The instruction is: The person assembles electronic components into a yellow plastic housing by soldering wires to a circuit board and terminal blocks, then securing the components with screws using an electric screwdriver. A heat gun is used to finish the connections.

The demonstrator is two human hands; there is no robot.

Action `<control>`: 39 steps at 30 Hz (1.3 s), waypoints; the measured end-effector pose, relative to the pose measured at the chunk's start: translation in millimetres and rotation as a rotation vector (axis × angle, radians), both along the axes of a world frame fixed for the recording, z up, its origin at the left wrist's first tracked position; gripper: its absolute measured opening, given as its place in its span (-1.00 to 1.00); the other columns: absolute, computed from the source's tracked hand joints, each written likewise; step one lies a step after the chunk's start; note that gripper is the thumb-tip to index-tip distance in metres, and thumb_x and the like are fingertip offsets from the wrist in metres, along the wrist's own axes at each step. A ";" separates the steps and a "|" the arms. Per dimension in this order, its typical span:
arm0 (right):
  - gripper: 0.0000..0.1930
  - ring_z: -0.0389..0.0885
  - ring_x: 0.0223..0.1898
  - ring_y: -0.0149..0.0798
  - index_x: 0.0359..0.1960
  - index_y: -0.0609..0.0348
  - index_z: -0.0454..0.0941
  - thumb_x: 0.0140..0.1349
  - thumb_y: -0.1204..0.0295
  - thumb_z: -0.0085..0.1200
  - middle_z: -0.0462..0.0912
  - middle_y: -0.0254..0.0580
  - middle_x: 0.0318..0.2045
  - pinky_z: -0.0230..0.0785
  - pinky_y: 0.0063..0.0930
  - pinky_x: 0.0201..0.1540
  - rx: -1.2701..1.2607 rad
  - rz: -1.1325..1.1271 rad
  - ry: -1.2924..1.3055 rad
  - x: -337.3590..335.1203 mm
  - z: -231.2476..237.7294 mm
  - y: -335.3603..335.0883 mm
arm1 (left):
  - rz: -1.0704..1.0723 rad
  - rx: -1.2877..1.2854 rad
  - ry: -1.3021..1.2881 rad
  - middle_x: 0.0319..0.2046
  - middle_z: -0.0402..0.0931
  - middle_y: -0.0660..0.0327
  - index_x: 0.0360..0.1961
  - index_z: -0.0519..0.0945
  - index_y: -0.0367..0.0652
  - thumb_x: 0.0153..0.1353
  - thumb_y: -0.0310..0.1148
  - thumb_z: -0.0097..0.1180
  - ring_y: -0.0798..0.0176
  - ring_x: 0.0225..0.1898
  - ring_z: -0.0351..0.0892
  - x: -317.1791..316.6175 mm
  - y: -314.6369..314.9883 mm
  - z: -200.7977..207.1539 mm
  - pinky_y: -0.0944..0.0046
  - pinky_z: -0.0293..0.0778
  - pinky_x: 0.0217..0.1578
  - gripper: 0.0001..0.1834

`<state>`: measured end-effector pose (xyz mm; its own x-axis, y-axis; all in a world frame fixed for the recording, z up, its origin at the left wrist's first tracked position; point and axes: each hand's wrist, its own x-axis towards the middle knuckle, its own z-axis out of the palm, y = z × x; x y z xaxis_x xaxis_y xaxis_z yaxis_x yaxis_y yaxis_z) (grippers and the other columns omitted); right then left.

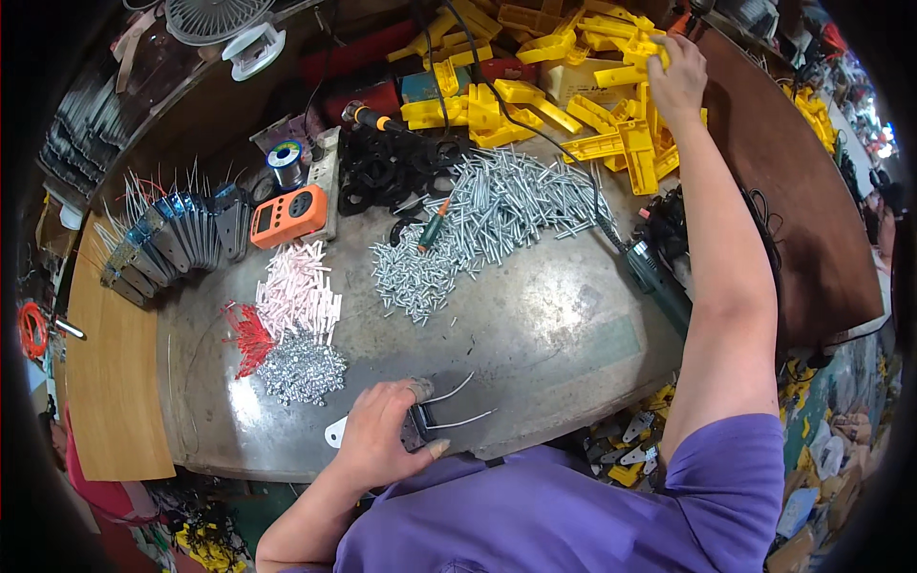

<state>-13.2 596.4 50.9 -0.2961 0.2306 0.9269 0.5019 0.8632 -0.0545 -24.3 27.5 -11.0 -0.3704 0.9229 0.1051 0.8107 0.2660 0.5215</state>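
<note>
My left hand (384, 425) is closed around a flat metal plate with a dark block (421, 420) at the bench's near edge. Two pale wires (463, 420) stick out of the block to the right, and the plate's rounded white end (335, 433) shows on the other side of my fingers. My right arm stretches far up to the right. There my right hand (678, 78) pinches a yellow plastic housing (642, 48) at the top of a heap of similar housings (638, 153). My palm hides part of that grip.
Metal pins (516, 205), short silvery pieces (301, 368), pink-white sleeves (298, 286) and red wires (250, 339) lie in piles. A green-handled screwdriver (435, 227) rests on the pins. Behind are an orange meter (288, 218), solder spool (286, 162) and black rings (382, 172). A corded tool (654, 277) lies right.
</note>
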 end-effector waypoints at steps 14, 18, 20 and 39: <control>-0.73 0.45 -0.13 0.02 -0.25 0.17 0.52 -0.05 0.42 0.13 0.53 -0.10 -0.23 0.34 -0.17 -0.04 0.036 0.005 -0.570 22.5 -3.3 -39.4 | -0.026 0.069 0.033 -0.10 0.47 0.02 -0.12 0.40 -0.25 -0.24 -0.19 0.43 -0.04 -0.10 0.47 -0.6 -4.0 -4.2 0.06 0.38 -0.13 -0.34; -0.74 0.43 -0.09 0.00 -0.37 0.20 0.58 -0.01 0.27 0.08 0.56 -0.06 -0.24 0.31 -0.14 -0.02 -0.153 -0.038 -0.736 49.6 12.9 -55.6 | -0.036 0.105 0.028 -0.10 0.47 0.00 -0.14 0.40 -0.26 -0.25 -0.20 0.43 -0.05 -0.12 0.47 -1.7 -4.7 -6.3 0.05 0.38 -0.14 -0.35; -0.64 0.48 -0.11 -0.02 -0.31 0.19 0.60 0.08 0.14 0.01 0.58 -0.04 -0.24 0.29 -0.14 -0.01 -0.163 -0.090 -0.772 57.5 15.7 -53.2 | -0.028 0.100 0.033 -0.11 0.47 0.00 -0.14 0.40 -0.26 -0.26 -0.20 0.43 -0.05 -0.12 0.47 -1.8 -4.2 -5.2 0.05 0.38 -0.15 -0.34; -0.45 0.44 0.01 0.11 0.15 -0.04 0.29 0.07 0.49 0.13 0.40 0.02 0.03 0.34 -0.13 0.06 -0.190 -0.018 -0.450 -35.3 2.6 -4.1 | 0.017 0.085 0.005 -0.18 0.46 0.03 -0.09 0.40 -0.21 -0.22 -0.18 0.44 -0.07 -0.13 0.44 4.1 -6.9 -5.1 0.03 0.35 -0.08 -0.32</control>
